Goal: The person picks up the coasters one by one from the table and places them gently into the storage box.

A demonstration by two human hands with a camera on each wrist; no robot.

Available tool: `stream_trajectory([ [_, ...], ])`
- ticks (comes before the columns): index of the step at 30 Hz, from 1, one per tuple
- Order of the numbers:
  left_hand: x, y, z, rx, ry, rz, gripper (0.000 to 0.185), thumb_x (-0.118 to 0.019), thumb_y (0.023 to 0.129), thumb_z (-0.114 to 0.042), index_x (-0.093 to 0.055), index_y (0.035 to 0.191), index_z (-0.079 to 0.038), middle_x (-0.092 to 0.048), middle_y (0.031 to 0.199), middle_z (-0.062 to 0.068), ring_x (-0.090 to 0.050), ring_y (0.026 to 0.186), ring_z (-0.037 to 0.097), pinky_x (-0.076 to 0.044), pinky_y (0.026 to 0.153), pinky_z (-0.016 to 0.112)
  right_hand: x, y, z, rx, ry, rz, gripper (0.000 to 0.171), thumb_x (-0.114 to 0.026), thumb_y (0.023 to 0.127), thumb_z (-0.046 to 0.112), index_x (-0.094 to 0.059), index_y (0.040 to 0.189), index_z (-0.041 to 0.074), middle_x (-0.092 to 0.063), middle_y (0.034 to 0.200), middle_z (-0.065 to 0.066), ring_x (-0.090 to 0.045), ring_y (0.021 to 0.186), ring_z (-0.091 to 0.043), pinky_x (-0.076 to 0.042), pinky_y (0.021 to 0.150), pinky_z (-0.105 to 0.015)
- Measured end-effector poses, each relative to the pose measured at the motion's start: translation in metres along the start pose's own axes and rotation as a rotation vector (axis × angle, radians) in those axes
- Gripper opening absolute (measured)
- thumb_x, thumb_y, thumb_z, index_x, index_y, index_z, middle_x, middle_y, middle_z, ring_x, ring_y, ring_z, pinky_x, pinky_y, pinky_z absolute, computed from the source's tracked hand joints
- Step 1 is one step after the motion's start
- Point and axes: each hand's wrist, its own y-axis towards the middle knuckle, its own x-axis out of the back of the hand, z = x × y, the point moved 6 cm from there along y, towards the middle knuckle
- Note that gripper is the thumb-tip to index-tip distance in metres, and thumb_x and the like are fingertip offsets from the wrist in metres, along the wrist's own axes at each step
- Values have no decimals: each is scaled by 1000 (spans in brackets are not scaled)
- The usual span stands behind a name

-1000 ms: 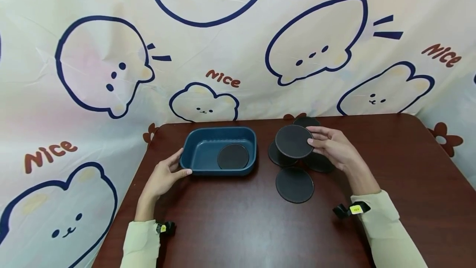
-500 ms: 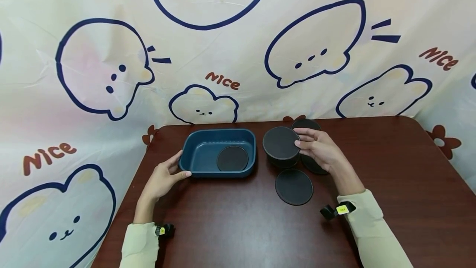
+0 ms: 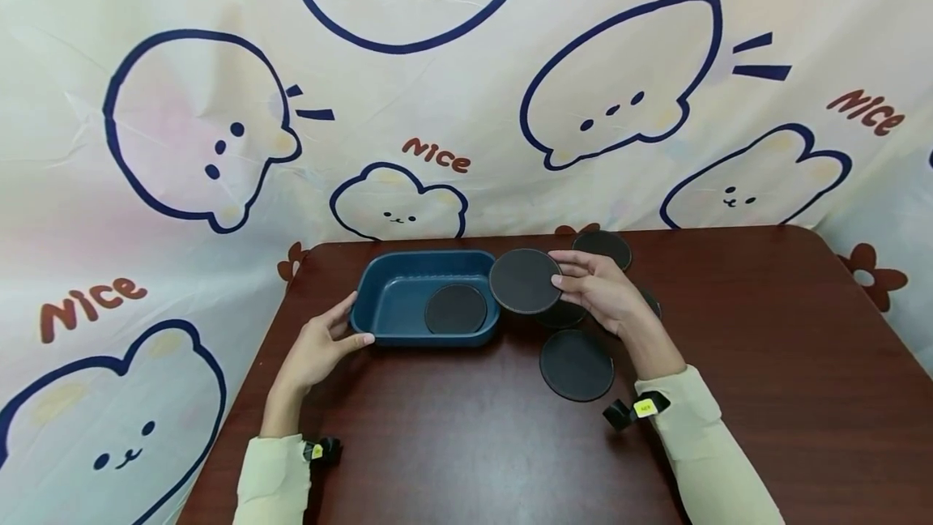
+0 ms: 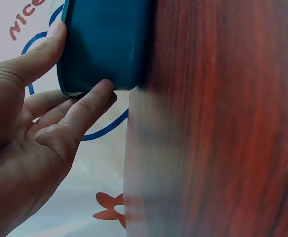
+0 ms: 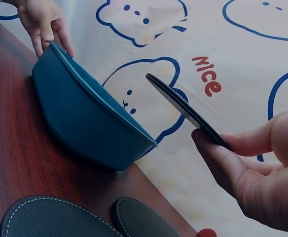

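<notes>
My right hand [image 3: 601, 290] pinches a round black coaster [image 3: 525, 280] by its edge and holds it in the air at the right rim of the blue tray [image 3: 379, 302]. The right wrist view shows this coaster [image 5: 183, 109] tilted above the tray [image 5: 85, 118], between thumb and fingers. One coaster [image 3: 455, 309] lies flat inside the tray. My left hand [image 3: 321, 344] rests against the tray's left end, thumb on the rim and fingers [image 4: 87, 106] straight along its wall [image 4: 107, 44]. More coasters lie on the table: one near me [image 3: 577, 364], one at the back [image 3: 602, 246], others partly hidden under my right hand.
The dark red-brown table [image 3: 765, 363] stands against a cartoon-printed cloth backdrop [image 3: 219, 128] that also hangs past its left edge. Its front and right parts are bare wood. Loose coasters [image 5: 60, 217] lie just right of the tray.
My right hand has carried the coaster leftward from above the pile to the tray's right rim. The left hand and tray have stayed put.
</notes>
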Motion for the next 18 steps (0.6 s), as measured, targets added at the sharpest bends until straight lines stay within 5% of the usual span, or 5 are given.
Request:
stream_trajectory([
  [8,2,2,0,11,14,-2,86,-76,102,-22,-27,171,-11,-40,169,24,-51,149,43,-49,114,57,-3,5,0,-14,-12,5,61,-59,109,6,-37,166,4,-43,167,-22,-55,144,-26,-57,93,-16],
  [18,1,1,0,18,8,5,86,-76,102,-22,-26,172,-12,-39,170,23,-52,148,42,-48,113,57,-16,11,-3,-8,24,21,59,-59,109,5,-40,165,3,-46,164,-24,-65,123,-10,-58,91,-17],
])
